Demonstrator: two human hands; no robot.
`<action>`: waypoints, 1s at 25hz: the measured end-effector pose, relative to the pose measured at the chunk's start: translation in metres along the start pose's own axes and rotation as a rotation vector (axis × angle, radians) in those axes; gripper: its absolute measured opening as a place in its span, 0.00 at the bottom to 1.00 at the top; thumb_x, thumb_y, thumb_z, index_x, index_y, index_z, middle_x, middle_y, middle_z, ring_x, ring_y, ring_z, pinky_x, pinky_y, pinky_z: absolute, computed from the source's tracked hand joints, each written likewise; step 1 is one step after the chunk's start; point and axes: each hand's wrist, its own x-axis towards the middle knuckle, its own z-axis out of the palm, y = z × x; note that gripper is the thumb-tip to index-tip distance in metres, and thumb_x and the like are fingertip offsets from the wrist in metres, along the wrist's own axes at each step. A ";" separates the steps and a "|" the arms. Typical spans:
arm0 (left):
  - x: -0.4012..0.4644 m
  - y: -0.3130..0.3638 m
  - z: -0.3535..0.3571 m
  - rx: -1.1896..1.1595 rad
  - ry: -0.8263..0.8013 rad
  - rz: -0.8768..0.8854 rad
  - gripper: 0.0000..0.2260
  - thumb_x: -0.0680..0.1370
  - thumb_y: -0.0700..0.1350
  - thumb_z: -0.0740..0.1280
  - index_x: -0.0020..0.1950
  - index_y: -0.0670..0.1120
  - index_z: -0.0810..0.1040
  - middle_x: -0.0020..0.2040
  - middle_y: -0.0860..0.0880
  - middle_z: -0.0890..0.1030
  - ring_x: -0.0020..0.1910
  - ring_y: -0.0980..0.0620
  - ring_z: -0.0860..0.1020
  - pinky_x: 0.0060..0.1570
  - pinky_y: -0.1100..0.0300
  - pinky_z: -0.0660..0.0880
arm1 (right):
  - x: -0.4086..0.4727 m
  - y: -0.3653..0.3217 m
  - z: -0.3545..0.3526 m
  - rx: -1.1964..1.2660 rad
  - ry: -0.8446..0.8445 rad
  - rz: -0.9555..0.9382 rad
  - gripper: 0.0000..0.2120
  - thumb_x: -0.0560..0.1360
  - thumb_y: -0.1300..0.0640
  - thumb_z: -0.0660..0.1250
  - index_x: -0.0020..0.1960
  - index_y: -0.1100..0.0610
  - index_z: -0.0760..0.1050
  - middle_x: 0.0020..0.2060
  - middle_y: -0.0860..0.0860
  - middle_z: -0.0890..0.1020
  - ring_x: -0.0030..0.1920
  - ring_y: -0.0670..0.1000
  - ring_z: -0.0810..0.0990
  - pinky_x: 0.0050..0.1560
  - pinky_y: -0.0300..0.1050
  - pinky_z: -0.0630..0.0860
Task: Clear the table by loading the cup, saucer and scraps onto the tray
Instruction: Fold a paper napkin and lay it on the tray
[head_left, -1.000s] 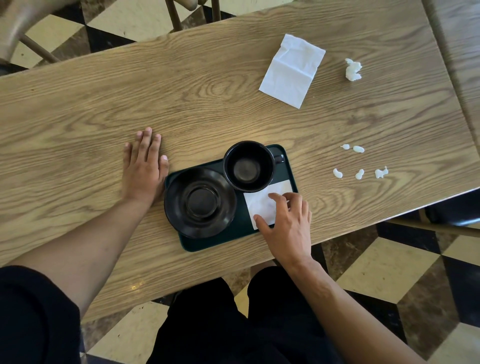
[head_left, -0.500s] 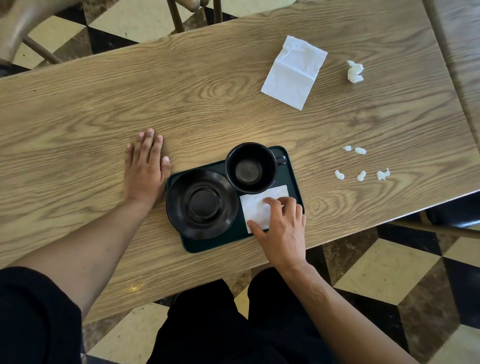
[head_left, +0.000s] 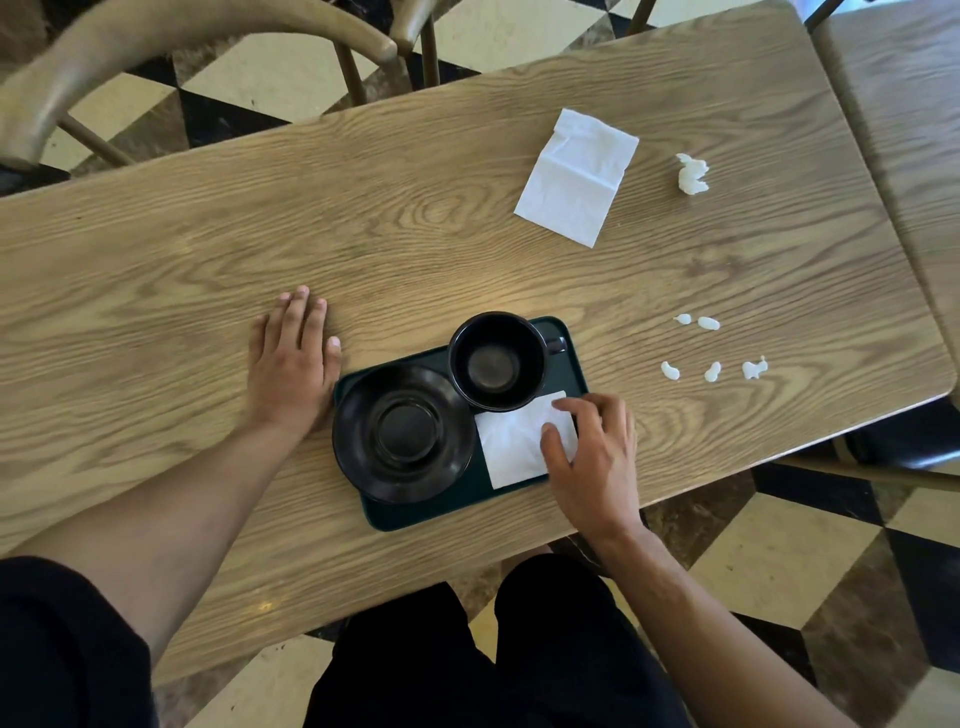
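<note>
Table (head_left: 363, 234): wood-look top, bold oak-like grain, smooth, low satin sheen. Tray (head_left: 563, 338): dark green, smooth, matt, looks like plastic. Saucer (head_left: 402, 434) and cup (head_left: 496, 361): black, glazed-looking, glossy with soft highlights on the rims. Napkin (head_left: 511, 447) on the tray: thin white paper, matt, lightly creased. Second napkin (head_left: 576, 176) near the table's far edge: the same paper, with fold lines. Scraps (head_left: 711, 348) by the right edge: white, matt, crumpled, paper-like. Floor (head_left: 779, 561): polished stone-look tiles.
</note>
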 end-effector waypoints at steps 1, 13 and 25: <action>0.006 0.001 -0.002 0.011 0.013 -0.010 0.22 0.84 0.50 0.57 0.71 0.37 0.73 0.74 0.36 0.71 0.73 0.33 0.69 0.73 0.37 0.61 | 0.012 -0.001 -0.003 0.023 0.019 0.024 0.13 0.79 0.54 0.68 0.62 0.55 0.78 0.58 0.52 0.74 0.61 0.53 0.72 0.66 0.55 0.70; 0.139 0.104 0.021 -0.095 -0.126 0.253 0.30 0.82 0.58 0.53 0.82 0.45 0.61 0.83 0.41 0.57 0.83 0.41 0.53 0.80 0.41 0.48 | 0.200 0.008 -0.021 0.001 0.065 0.019 0.18 0.79 0.58 0.63 0.69 0.56 0.75 0.64 0.55 0.75 0.65 0.59 0.71 0.70 0.54 0.68; 0.144 0.115 0.039 -0.056 0.006 0.282 0.28 0.80 0.52 0.58 0.79 0.44 0.68 0.81 0.42 0.65 0.81 0.42 0.60 0.79 0.39 0.55 | 0.332 -0.004 -0.010 -0.165 0.031 -0.098 0.16 0.78 0.49 0.68 0.63 0.54 0.79 0.61 0.54 0.76 0.64 0.59 0.70 0.65 0.52 0.66</action>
